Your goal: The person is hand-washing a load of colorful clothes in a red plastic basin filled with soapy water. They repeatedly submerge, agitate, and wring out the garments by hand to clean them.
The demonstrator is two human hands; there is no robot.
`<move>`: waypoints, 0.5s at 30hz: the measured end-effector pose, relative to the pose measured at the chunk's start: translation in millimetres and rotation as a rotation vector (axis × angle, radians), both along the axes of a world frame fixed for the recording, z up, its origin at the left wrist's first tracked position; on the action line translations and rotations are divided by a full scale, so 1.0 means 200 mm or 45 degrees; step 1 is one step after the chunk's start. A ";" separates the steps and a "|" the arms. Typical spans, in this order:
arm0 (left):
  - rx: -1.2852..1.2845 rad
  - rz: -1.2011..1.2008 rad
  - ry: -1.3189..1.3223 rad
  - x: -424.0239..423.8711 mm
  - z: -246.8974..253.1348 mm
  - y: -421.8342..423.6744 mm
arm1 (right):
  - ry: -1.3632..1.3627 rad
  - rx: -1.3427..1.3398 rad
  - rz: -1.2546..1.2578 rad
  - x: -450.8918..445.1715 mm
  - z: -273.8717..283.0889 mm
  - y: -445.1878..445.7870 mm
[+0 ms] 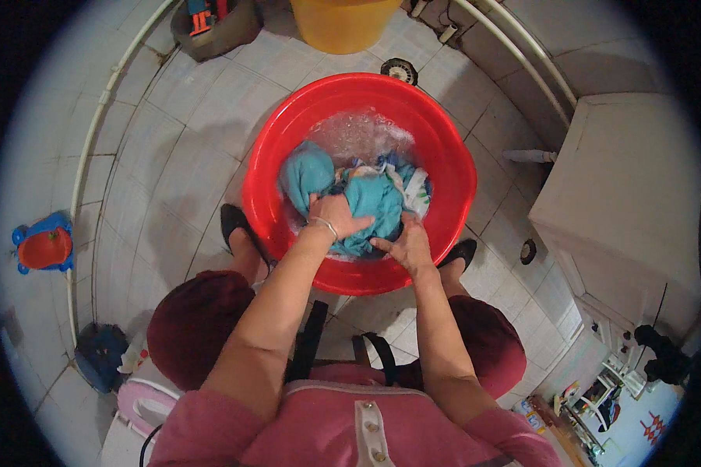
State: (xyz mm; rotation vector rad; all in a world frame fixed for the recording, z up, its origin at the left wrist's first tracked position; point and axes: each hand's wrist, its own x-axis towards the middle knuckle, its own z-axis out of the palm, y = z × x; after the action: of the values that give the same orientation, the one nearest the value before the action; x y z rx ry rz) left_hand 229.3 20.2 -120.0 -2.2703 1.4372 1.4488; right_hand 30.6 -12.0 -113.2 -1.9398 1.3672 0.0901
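A large red plastic basin point(359, 283) sits on the floor between my feet, with sudsy water point(356, 134) in it. Wet teal cloth point(374, 201) lies bunched in the basin's near half, and another teal bulge point(308, 175) puffs up at its left. Patterned white cloth point(417, 190) shows on the right side of the heap. My left hand point(336, 216), with a bangle at the wrist, grips the teal cloth, its fingertips partly hidden in the folds. On the near right edge of the same bunch, my right hand point(408, 240) holds the cloth between thumb and fingers.
Beyond the basin stands a yellow bucket point(347, 26); a small toy wheel point(399, 71) lies by the red rim. A grey container point(216, 29) is at the far left. To the right are a white cabinet point(613, 187) and another wheel point(528, 251). A toilet seat point(143, 403) is behind left.
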 end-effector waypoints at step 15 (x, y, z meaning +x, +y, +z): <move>-0.413 -0.108 -0.366 0.09 -0.46 0.06 | 0.349 -0.046 0.372 0.32 -0.44 -0.12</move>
State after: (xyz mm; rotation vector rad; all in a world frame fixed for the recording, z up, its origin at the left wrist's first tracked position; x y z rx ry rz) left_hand 246.9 31.3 -211.9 -2.4334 1.7472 0.8708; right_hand 93.8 -36.4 -200.2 -2.2079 1.2492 0.4897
